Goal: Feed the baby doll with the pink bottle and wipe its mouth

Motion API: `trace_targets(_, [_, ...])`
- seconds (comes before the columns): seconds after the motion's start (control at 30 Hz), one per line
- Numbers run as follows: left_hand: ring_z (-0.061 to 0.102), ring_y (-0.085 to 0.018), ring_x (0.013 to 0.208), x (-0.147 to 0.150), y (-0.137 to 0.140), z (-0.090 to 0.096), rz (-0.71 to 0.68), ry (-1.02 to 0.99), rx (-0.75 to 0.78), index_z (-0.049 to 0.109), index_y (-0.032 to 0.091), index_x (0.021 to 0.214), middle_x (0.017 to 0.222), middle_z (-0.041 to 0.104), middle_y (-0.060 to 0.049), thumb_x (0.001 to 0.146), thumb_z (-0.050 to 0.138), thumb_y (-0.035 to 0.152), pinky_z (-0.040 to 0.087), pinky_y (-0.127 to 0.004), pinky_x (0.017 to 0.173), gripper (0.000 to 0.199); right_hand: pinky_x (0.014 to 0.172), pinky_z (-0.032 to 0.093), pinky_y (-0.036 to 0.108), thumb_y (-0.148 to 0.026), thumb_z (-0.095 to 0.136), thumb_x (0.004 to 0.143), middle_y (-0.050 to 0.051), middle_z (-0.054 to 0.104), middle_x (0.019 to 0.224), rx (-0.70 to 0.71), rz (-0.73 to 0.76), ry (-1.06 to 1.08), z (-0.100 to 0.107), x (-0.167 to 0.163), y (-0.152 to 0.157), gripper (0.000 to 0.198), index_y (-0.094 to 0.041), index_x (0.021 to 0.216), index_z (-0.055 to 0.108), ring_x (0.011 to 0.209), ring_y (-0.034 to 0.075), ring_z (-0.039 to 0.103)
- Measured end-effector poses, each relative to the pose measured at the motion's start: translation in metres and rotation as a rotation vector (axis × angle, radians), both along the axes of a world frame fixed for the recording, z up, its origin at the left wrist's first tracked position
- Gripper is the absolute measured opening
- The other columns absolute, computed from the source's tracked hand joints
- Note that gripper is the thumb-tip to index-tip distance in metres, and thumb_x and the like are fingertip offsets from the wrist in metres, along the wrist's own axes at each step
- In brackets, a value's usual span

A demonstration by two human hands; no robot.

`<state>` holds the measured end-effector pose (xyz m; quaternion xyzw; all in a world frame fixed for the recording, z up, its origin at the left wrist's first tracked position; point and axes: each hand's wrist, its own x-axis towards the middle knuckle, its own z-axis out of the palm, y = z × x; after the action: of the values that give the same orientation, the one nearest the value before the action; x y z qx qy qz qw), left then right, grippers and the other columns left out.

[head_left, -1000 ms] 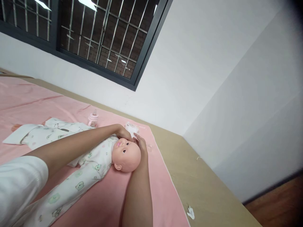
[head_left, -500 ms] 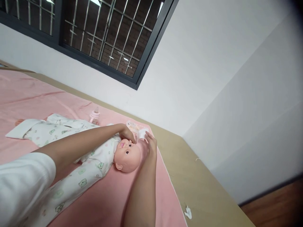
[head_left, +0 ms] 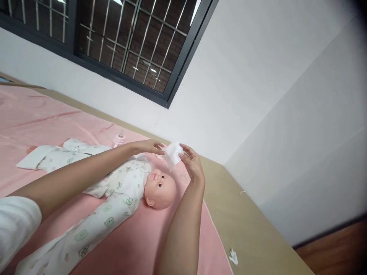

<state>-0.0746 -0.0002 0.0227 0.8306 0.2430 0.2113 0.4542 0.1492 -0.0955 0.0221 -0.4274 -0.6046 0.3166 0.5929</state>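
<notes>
A baby doll [head_left: 159,189] in a white printed sleepsuit lies on its back on a pink blanket [head_left: 43,118], head toward the right. Above its head my right hand [head_left: 192,163] and my left hand [head_left: 149,146] both hold a white wipe [head_left: 173,153] between their fingertips, lifted clear of the doll's face.
A pink baby bottle [head_left: 119,139] stands behind the doll. The blanket covers a tan mattress [head_left: 246,229] against a white wall under a barred window [head_left: 129,42]. A crumpled white scrap [head_left: 233,256] lies on the mattress near the right edge. Wooden floor [head_left: 338,252] shows at lower right.
Both hands rose from beside the doll's face, lifting the white wipe up above its head. The view shifted slightly left.
</notes>
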Motion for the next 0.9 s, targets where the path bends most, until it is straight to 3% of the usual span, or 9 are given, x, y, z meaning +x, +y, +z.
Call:
trace_targets(0.17, [0.056, -0.026, 0.114, -0.008, -0.028, 0.010, -0.166, -0.186, -0.007, 0.066, 0.015, 0.112, 0.118, 0.066, -0.008, 0.075, 0.067, 0.054, 0.041, -0.031, 0.096, 0.053, 0.086, 0.051, 0.033, -0.031, 0.079, 0.065, 0.005, 0.065, 0.116, 0.050, 0.061, -0.085, 0.027, -0.019, -0.019, 0.044, -0.027, 0.107, 0.068, 0.100, 0.020, 0.061])
trace_targets(0.4, [0.064, -0.027, 0.092, -0.026, -0.054, 0.020, -0.023, -0.369, -0.134, 0.071, 0.012, 0.097, 0.095, 0.071, -0.008, 0.068, 0.073, 0.052, 0.049, -0.034, 0.080, 0.050, 0.086, 0.051, 0.033, -0.034, 0.078, 0.068, 0.004, 0.064, 0.115, 0.047, 0.092, -0.158, 0.034, -0.029, -0.026, 0.044, -0.030, 0.110, 0.066, 0.093, 0.018, 0.061])
trace_targets(0.63, [0.062, -0.022, 0.084, -0.049, -0.057, 0.023, 0.018, -0.423, 0.042, 0.072, 0.013, 0.085, 0.091, 0.068, -0.005, 0.071, 0.071, 0.050, 0.046, -0.028, 0.069, 0.039, 0.091, 0.051, 0.037, -0.044, 0.068, 0.079, 0.006, 0.058, 0.122, -0.045, 0.167, -0.184, 0.045, -0.048, -0.031, 0.046, -0.031, 0.122, 0.058, 0.098, 0.018, 0.062])
trace_targets(0.9, [0.058, -0.016, 0.070, -0.058, -0.052, 0.023, -0.034, -0.380, 0.072, 0.072, 0.012, 0.084, 0.077, 0.065, -0.004, 0.072, 0.071, 0.045, 0.041, -0.023, 0.059, 0.035, 0.095, 0.048, 0.039, -0.040, 0.072, 0.076, 0.008, 0.057, 0.119, -0.178, 0.206, -0.360, 0.042, -0.067, -0.024, 0.060, -0.029, 0.131, 0.049, 0.104, 0.019, 0.057])
